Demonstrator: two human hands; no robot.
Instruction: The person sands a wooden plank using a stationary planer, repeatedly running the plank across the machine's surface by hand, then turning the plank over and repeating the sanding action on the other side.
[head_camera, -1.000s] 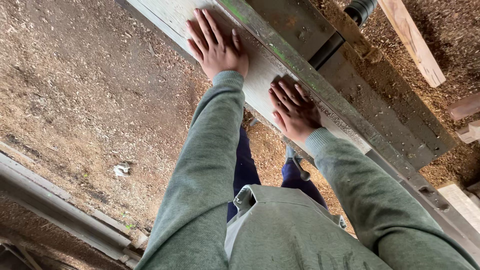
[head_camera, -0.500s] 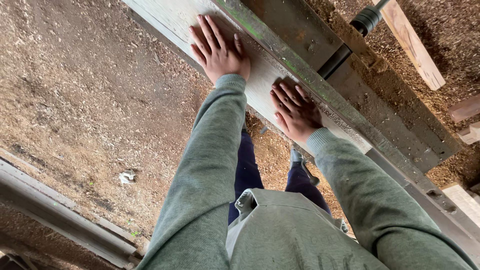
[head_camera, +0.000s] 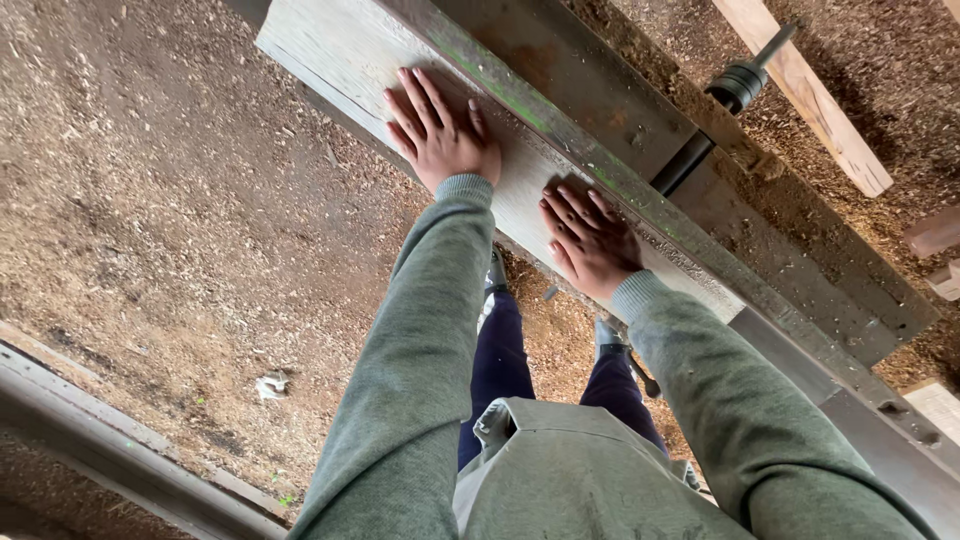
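Both hands flat, fingers spread, nothing gripped. Left hand (head_camera: 440, 135) presses the pale wooden plank (head_camera: 330, 50) at upper centre; right hand (head_camera: 590, 240) lies on the same plank nearer frame centre. Plank runs diagonally w/ a dark metal rail (head_camera: 600, 95) along its far edge. Sawdust-covered floor (head_camera: 150, 200) at left.

Pale flat plank (head_camera: 330, 50) on machine bed
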